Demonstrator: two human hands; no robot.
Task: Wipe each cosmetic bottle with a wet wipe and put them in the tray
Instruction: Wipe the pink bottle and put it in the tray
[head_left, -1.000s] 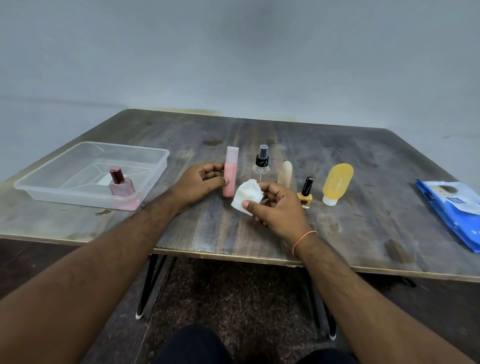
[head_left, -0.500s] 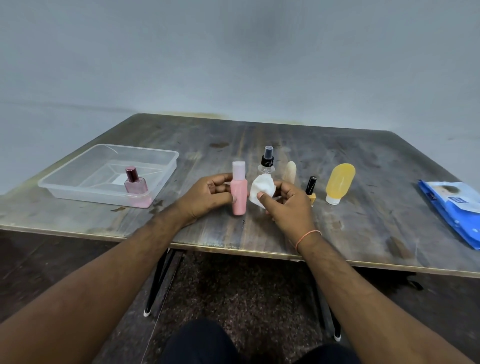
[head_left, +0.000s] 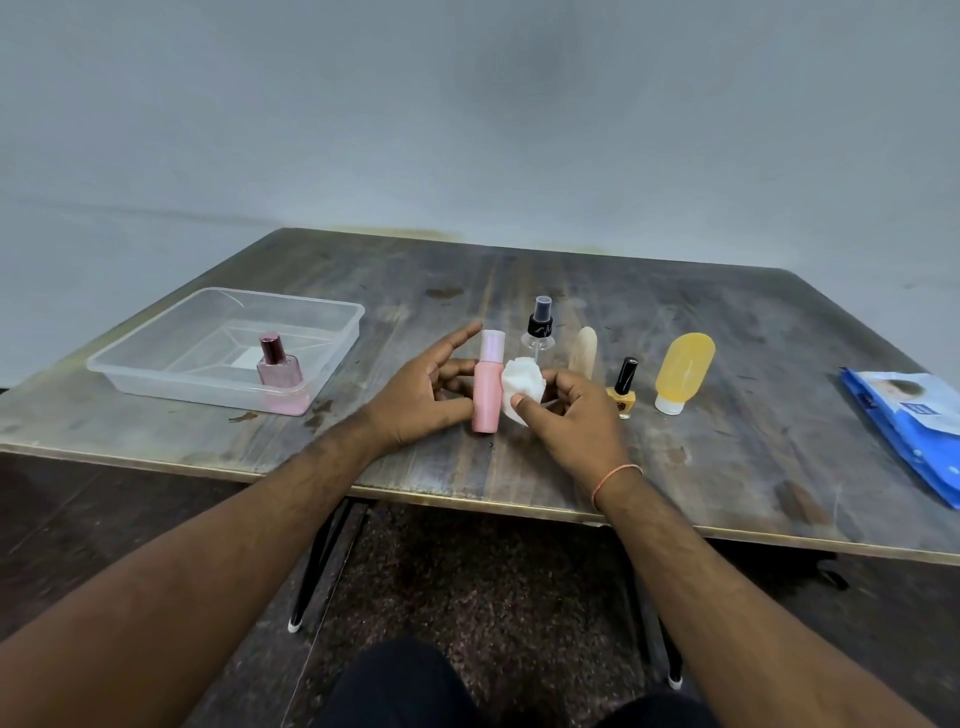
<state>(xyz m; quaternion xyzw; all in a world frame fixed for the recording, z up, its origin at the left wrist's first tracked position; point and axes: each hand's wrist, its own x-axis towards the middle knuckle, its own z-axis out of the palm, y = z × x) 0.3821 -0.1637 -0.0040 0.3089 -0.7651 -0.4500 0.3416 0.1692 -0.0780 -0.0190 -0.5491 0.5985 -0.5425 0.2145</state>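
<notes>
Change: a second ago the wet wipe (head_left: 521, 387) was held apart from the pink bottle (head_left: 486, 388); now it is pressed to the bottle's right side, so wiping of this second bottle looks to be starting
Left hand (head_left: 421, 395): thumb and curled fingers grip the bottle upright, forefinger pointing free
Right hand (head_left: 570, 415): thumb and fingers pinch the bunched wipe
Tray (head_left: 332, 364): one perfume bottle (head_left: 278, 362) inside — four others wait on the table (head_left: 727, 467)
</notes>
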